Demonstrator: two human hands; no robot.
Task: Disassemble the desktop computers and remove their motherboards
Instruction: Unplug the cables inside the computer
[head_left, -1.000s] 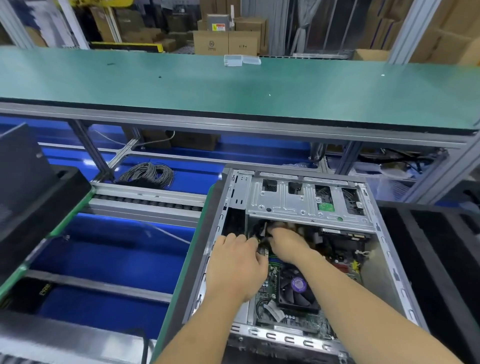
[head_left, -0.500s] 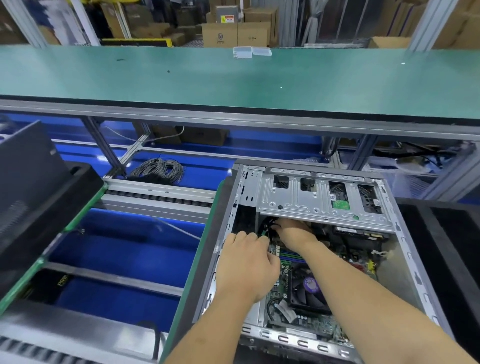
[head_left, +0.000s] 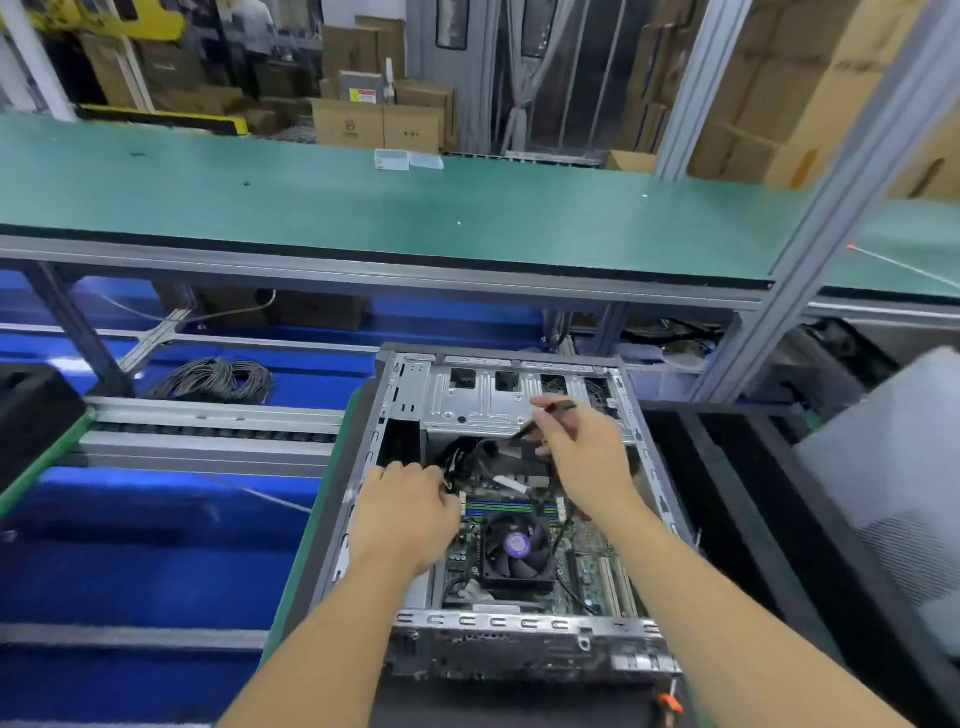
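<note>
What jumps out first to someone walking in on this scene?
An opened computer case lies at the bench's near edge, its motherboard and dark cooling fan exposed. The right hand lifts a black cable above it; the left hand reaches in beside the fan.

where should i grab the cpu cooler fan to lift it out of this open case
Grip the CPU cooler fan by its square black frame, on two opposite sides, reaching straight down from above. It lies flat on the motherboard with its blades facing up, and the open case leaves the top clear.
</note>
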